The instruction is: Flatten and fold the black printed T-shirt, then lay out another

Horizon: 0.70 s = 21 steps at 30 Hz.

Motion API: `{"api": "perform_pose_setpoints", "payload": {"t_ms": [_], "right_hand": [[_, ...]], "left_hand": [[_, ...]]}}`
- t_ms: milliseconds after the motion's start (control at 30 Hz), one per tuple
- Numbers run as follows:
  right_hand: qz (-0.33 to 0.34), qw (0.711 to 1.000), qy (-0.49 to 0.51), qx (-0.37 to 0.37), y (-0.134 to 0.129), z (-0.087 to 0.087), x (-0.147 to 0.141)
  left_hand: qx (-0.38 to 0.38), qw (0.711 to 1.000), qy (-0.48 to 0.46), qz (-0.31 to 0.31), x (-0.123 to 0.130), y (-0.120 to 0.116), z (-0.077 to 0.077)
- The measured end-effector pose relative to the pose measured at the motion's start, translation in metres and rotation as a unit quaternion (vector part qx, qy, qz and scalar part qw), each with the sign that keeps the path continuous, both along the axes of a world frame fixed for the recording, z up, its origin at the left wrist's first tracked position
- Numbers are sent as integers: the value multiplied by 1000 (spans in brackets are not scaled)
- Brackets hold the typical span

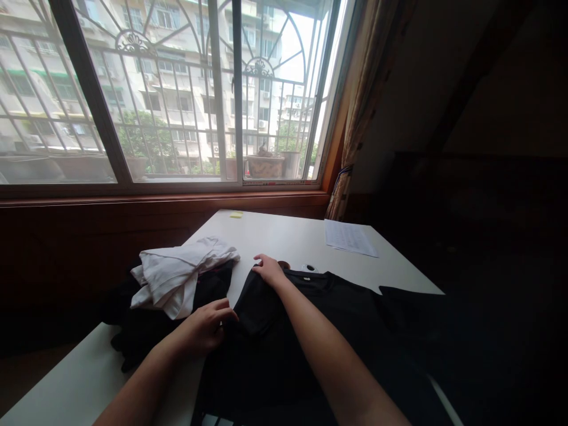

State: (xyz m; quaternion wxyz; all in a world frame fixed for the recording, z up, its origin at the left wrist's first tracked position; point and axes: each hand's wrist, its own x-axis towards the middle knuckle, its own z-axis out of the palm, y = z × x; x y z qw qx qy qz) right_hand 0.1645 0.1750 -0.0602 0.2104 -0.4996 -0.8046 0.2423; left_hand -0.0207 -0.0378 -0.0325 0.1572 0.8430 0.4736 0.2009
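Note:
A black T-shirt (346, 319) lies spread over the white table, its neckline pointing toward the window. Its left side is folded inward near the sleeve. My left hand (210, 322) is closed on the shirt's left edge, thumb and fingers pinching the cloth. Farther up, my right hand (270, 271) has its fingertips closed on the upper corner of that folded part. My right forearm crosses above the shirt and hides some of it. Pale rectangular marks show near the bottom of the cloth.
Left of the shirt sits a heap with a white garment (171, 275) on top of dark clothes (137, 337). Printed paper sheets (350, 238) and a yellow sticky note (236, 215) lie on the white table (275, 228). Two small round items, one a white roll (309, 268), stand behind the collar.

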Motion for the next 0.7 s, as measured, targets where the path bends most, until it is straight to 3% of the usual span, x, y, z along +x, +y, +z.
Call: {"api": "perform_pose_setpoints", "payload": {"t_ms": [200,333,533,700], "right_hand": [[-4,989,-66,134,-24,-1,-1],[32,977,-86,194,-33,-1,3],[159,957,-103,220,-46,-6,12],[179,955,-113,207,-54,-15,20]], "left_hand": [[55,998,30,2,5,-4,7],[124,989,79,-14,12,0,-2],[142,978,154,-26,16,13,-29],[95,982,158,-43,14,9,-32]]}}
